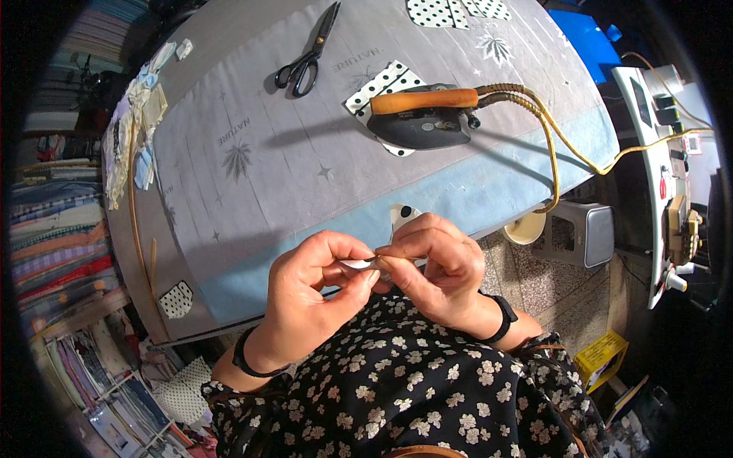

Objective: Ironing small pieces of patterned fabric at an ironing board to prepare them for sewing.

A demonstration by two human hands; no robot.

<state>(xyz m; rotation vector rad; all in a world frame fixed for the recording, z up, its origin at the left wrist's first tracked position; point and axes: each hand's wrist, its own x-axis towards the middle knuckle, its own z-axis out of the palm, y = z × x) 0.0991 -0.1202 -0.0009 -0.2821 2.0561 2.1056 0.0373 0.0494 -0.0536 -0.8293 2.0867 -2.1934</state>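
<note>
Close in front of my body, my left hand [317, 286] and my right hand [437, 267] meet with their fingertips pinched together. Between them is a small white fabric piece [357, 265], mostly covered by my fingers. A white corner with black dots [403, 214] shows behind my right hand; whether it belongs to the same piece I cannot tell. Something thin and dark runs along the fingertips, too small to name. Farther off, an iron [422, 126] with an orange-brown handle rests on white fabric with black dots [393, 80].
Black scissors [308, 65] lie on the grey cloth-covered table [290, 175]. Dotted pieces [177, 300] and fabric scraps [145, 114] lie along its left side. The iron's yellow-brown cord [551, 145] trails off right. Folded fabrics [65, 244] are stacked at left.
</note>
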